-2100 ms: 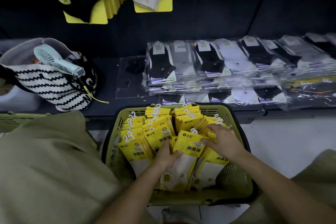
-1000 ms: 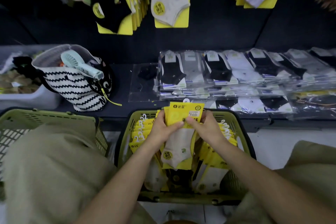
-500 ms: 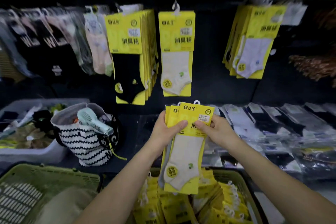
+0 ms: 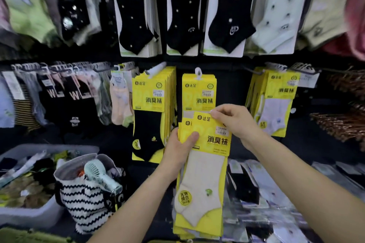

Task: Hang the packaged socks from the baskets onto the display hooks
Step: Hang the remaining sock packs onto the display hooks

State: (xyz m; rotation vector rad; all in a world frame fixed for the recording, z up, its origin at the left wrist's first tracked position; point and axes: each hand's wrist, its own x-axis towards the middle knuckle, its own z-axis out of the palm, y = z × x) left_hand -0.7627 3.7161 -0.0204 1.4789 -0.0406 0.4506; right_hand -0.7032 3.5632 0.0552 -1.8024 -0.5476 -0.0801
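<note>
A small stack of yellow sock packs [image 4: 205,165] with cream socks is held up in front of the display wall. My left hand [image 4: 180,150] grips the stack's left edge, thumb across the front card. My right hand [image 4: 236,121] pinches the top right corner of the front pack. Just above them a single yellow pack [image 4: 199,92] hangs from a hook [image 4: 198,72]. A full hook of yellow packs with black socks [image 4: 153,108] hangs to its left, another yellow bunch [image 4: 274,100] to its right. The basket is almost out of view at the bottom.
Rows of black and pale socks [image 4: 183,16] hang above. A striped bag [image 4: 88,193] with a mint hand fan [image 4: 100,175] stands lower left beside a grey bin [image 4: 29,217]. Flat clear-wrapped sock packs [image 4: 276,193] cover the shelf at the right.
Both hands lifted the stack out of the green basket up to the wall. My right hand has shifted to the front pack's top corner, and the view tilted upward.
</note>
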